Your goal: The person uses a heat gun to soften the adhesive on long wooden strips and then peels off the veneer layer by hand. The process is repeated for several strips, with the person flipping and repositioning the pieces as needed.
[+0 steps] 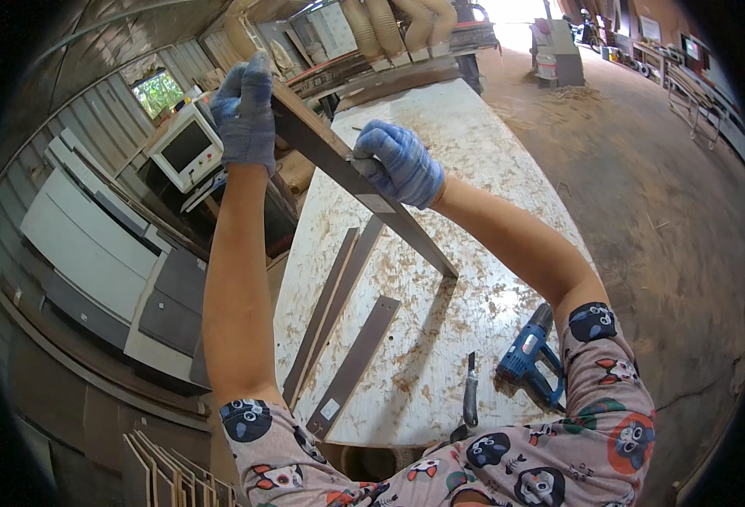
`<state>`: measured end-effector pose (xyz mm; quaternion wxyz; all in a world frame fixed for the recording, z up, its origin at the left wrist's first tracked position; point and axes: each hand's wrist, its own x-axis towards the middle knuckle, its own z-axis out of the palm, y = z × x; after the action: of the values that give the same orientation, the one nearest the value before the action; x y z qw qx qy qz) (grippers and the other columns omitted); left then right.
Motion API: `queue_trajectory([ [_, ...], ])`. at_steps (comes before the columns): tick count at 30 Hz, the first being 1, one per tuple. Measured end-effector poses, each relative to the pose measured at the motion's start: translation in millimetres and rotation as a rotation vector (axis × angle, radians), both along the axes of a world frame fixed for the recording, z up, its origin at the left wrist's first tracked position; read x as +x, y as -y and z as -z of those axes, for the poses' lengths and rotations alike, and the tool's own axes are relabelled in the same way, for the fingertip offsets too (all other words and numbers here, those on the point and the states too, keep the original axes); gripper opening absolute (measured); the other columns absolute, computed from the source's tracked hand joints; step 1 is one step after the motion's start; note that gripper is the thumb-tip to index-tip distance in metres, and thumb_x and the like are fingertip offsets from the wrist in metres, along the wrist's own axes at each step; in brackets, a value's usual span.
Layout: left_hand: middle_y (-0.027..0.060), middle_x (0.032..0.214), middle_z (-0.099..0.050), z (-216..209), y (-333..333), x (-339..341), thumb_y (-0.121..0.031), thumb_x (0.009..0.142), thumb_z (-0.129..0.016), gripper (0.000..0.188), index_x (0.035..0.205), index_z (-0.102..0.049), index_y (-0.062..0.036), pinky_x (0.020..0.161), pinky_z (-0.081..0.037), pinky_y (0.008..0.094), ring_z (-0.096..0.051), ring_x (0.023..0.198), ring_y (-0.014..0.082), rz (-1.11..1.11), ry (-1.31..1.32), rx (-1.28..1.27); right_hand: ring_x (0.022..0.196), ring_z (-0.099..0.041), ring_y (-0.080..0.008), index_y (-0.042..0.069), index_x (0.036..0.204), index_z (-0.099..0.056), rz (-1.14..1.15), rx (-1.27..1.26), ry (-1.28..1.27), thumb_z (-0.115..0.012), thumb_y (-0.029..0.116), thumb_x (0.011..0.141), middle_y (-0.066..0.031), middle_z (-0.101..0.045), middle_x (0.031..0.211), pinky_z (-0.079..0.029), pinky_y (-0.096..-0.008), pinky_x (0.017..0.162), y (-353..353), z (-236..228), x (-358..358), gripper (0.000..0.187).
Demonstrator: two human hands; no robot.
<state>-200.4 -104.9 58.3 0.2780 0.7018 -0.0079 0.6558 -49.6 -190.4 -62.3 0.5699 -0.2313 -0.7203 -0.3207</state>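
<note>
A long dark brown board strip point(372, 203) slants over the worktable, its lower end meeting the tabletop. My left hand point(247, 118), in a blue-grey glove, is closed around its raised end. Against the strip's right edge, about midway up, my gloved right hand point(399, 165) is closed with curled fingers; whatever they pinch is hidden. Several similar dark strips point(354, 367) lie on the table to the left, one bearing a small white label. A blue heat gun point(524, 359) rests near my right elbow. Beside it lies a knife point(471, 397) with a dark handle.
The white worktable point(508, 194) is littered with brown shavings. At its far end stands a machine with thick ribbed hoses point(385, 29). A monitor cabinet point(185, 150) and leaning panels point(94, 237) are on the left. Concrete floor point(634, 220) runs along the right.
</note>
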Motion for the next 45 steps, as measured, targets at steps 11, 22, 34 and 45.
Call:
queue_trajectory([
  [11,-0.0076,0.062,-0.045,3.7,5.6,7.6,-0.031,0.085,-0.063,0.025,0.068,-0.063,-0.0111,0.057,-0.035,0.0251,-0.037,0.060,0.0049,-0.047,0.037,0.046,0.056,-0.049,-0.0141,0.003,0.072,-0.060,-0.033,-0.757,-0.565,-0.056,0.050,0.083,-0.0058,-0.052,0.056,-0.041,-0.0265,0.055,20.2,-3.3,1.5,0.049],
  [22,-0.0081,0.059,-0.042,1.1,19.5,21.3,-0.032,0.085,-0.062,0.029,0.064,-0.058,-0.0122,0.053,-0.031,0.0249,-0.034,0.058,0.0046,0.004,0.039,0.070,0.051,-0.054,-0.0118,0.003,0.075,-0.059,-0.252,-1.106,-0.625,-0.057,0.032,0.086,-0.0045,-0.055,0.057,-0.045,-0.0244,0.048,32.1,-26.0,-1.4,0.032],
  [34,-0.0068,0.060,-0.045,-10.5,11.6,38.1,-0.034,0.084,-0.061,0.031,0.066,-0.061,-0.0082,0.053,-0.032,0.0248,-0.036,0.058,0.0057,0.128,0.056,0.166,0.053,-0.048,-0.0130,0.002,0.068,-0.052,-0.456,-0.726,-0.761,-0.046,0.028,0.090,-0.0050,-0.051,0.056,-0.041,-0.0275,0.051,43.5,10.2,-22.7,0.034],
  [45,-0.0044,0.060,-0.049,1.8,-0.5,30.1,-0.036,0.084,-0.059,0.034,0.067,-0.058,-0.0067,0.057,-0.038,0.0297,-0.042,0.060,0.0087,0.248,0.075,0.105,0.064,-0.057,-0.0140,0.004,0.078,-0.058,-0.512,-0.703,-0.855,-0.045,0.035,0.092,-0.0070,-0.060,0.068,-0.046,-0.0250,0.060,34.6,73.0,-8.5,0.036],
])
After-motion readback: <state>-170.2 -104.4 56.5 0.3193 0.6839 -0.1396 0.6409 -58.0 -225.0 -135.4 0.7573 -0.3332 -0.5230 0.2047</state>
